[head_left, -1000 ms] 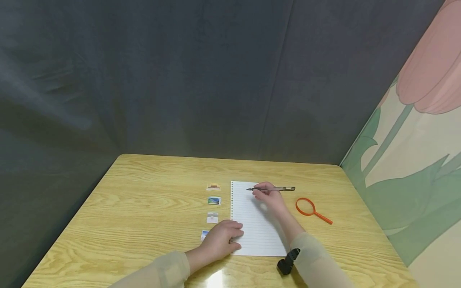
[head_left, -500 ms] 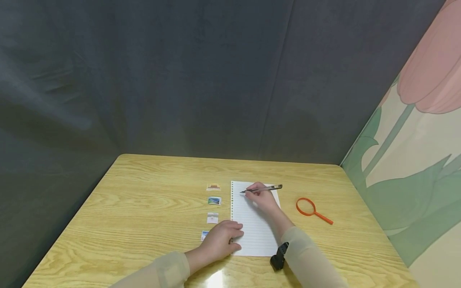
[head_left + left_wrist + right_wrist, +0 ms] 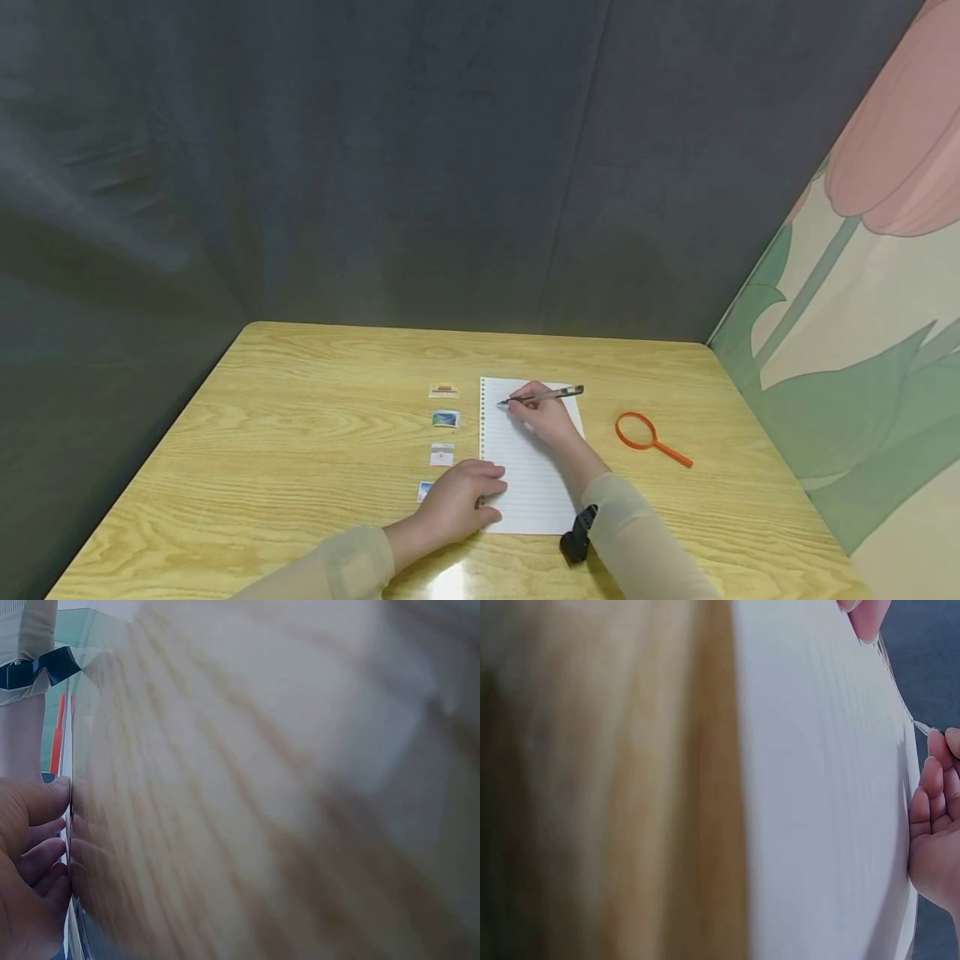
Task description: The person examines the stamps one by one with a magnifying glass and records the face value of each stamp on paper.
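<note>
A lined sheet of loose-leaf paper (image 3: pixel 525 500) lies on the wooden table, its punched holes along the left edge. My right hand (image 3: pixel 547 418) rests on the upper part of the sheet and pinches a pen (image 3: pixel 558 392), whose tip meets the paper near the upper left. In the right wrist view the tip of the pen (image 3: pixel 922 727) touches the page beside the curled fingers (image 3: pixel 932 776). My left hand (image 3: pixel 461 500) lies across the lower left edge of the sheet, fingers relaxed on it. It partly covers the lowest stamp-like picture (image 3: pixel 425 490).
Left of the sheet, more small stamp-like pictures form a column: an orange one (image 3: pixel 444 390), a blue-green one (image 3: pixel 446 418) and a pale one (image 3: pixel 442 454). An orange magnifying glass (image 3: pixel 652 437) lies to the right. A dark curtain (image 3: pixel 420 167) hangs behind the table (image 3: pixel 300 417).
My right hand has moved left and slightly down with the pen, bringing its tip toward the sheet's upper left. My left hand has stayed in place.
</note>
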`<state>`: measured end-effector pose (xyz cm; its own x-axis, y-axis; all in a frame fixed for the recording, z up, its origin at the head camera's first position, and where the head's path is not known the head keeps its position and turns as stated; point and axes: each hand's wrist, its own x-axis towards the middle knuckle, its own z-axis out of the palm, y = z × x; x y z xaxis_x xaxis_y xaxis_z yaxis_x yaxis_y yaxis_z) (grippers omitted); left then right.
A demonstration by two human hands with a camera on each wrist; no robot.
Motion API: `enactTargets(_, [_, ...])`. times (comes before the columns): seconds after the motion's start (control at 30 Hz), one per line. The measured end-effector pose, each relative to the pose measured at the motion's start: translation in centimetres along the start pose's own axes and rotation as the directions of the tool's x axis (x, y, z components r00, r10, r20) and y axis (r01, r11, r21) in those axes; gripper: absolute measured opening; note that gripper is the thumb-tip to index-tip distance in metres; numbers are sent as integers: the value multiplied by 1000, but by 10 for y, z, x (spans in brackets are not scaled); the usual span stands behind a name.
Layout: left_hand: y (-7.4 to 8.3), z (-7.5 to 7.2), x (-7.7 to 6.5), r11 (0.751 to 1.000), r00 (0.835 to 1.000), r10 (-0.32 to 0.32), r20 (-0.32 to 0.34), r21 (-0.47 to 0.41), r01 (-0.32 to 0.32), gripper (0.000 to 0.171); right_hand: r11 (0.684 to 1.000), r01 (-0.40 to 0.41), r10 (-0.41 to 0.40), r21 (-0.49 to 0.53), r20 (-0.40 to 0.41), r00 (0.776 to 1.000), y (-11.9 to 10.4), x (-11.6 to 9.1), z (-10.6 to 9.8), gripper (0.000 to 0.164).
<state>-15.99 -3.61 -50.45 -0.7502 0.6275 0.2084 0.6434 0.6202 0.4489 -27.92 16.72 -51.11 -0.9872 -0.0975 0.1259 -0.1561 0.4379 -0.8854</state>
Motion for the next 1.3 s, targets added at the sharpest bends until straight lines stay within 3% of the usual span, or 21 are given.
enactTargets(0.27, [0,0,0,1000,1000,15,-6,-1,-15,38,1000,8,-8,7,-9,1000,-1,-1,2,8])
enactTargets(0.77, [-2,1,0,1000,1000,25,-8,6,-25,37,995,37,-37,-90,-2,999,-4,-1,6,7])
enactTargets(1.1, [-1,0,0,1000,1000,11,1,3,-11,38,995,39,-30,-88,100,995,-4,-3,1,5])
enactTargets(1.3, [0,-1,0,1000,1000,14,-2,9,-14,38,997,24,-16,-71,119,993,-4,-2,-1,6])
